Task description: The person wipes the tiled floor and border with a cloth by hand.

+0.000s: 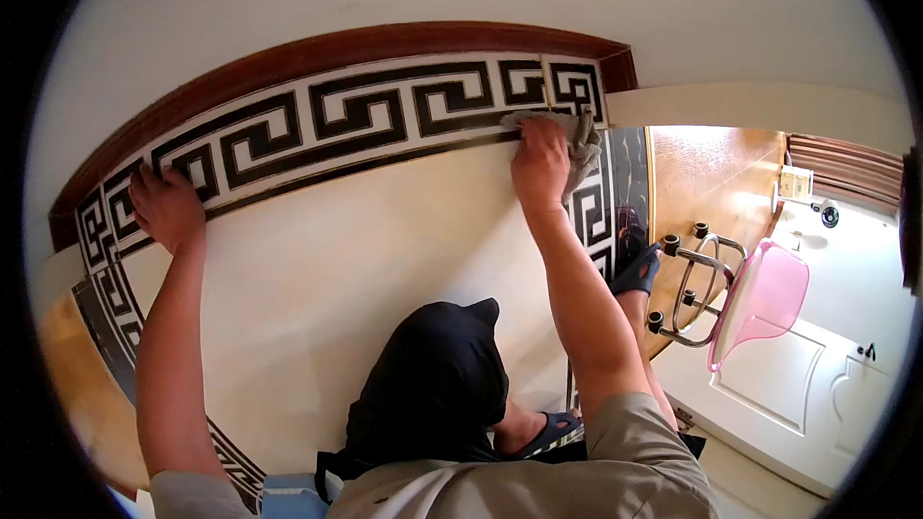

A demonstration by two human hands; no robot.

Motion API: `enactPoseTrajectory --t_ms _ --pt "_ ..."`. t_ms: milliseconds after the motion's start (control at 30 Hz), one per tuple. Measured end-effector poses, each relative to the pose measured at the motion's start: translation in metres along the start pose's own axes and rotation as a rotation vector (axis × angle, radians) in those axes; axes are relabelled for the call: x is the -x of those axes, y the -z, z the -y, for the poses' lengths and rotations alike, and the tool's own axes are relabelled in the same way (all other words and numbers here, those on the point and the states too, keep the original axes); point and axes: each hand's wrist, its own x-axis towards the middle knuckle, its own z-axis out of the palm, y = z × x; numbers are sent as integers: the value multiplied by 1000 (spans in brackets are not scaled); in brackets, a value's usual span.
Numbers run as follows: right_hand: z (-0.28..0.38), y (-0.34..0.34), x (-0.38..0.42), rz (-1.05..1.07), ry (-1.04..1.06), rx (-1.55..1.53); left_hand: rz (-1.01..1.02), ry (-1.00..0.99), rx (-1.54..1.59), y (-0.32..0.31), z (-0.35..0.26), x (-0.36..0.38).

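Note:
My right hand (pixel 540 165) presses a crumpled grey cloth (pixel 585 146) onto the tile border (pixel 356 120), near its right corner. That border carries a black-and-white key pattern. At the border's left end, my left hand (pixel 171 208) rests with its fingers spread and nothing in them. Just beyond the pattern runs a dark red-brown baseboard (pixel 385 41) along the wall. Pale floor tile (pixel 365 231) fills the space between my two arms. The fingertips of the right hand are partly hidden by the cloth.
My knee in black cloth (pixel 428 375) and a dark sandal (pixel 550 432) are below me. Another sandal (pixel 636 271) stands to the right. Beyond it are a pink chair (pixel 769 298) with metal legs, a wooden surface (pixel 716 173) and a white door (pixel 779 380).

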Motion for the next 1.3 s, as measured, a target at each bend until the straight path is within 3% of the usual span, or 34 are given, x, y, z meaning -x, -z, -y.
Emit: enactPoseTrajectory --t_ms 133,267,367,400,500,600,667,800,900,967,1000,1033,1067,1300 --pt "49 -20 7 -21 95 -91 111 -8 -59 5 -1 -6" --pt "95 -10 -1 -38 203 -192 40 -10 -9 -16 9 -6" --pt "48 -8 8 -5 247 -283 -9 -21 -1 -14 6 -2" --pt "24 -8 14 66 173 -143 -27 -26 12 -13 8 0" --pt "-29 6 -1 -29 136 -15 22 -28 14 -15 10 -4" --pt "-30 7 -5 -71 101 61 4 -28 19 -19 10 -4" --pt "-11 -5 2 2 52 -28 42 -15 -4 -15 10 -4" --pt "77 -15 5 -162 208 -197 58 -25 13 -9 7 -6" --pt "73 4 -8 -53 281 -224 21 -25 -23 -13 6 -4" --pt "31 1 5 36 207 -157 -42 -47 -23 -22 11 -2" --pt "5 -1 4 137 126 -36 28 -49 -39 -8 8 -4" --pt "-16 7 0 82 82 30 40 -33 -56 -5 5 -4" --pt "-34 19 -14 20 182 32 51 -17 -72 -4 4 -3" --pt "-34 10 -6 -37 -76 12 71 16 -58 -12 4 -5"
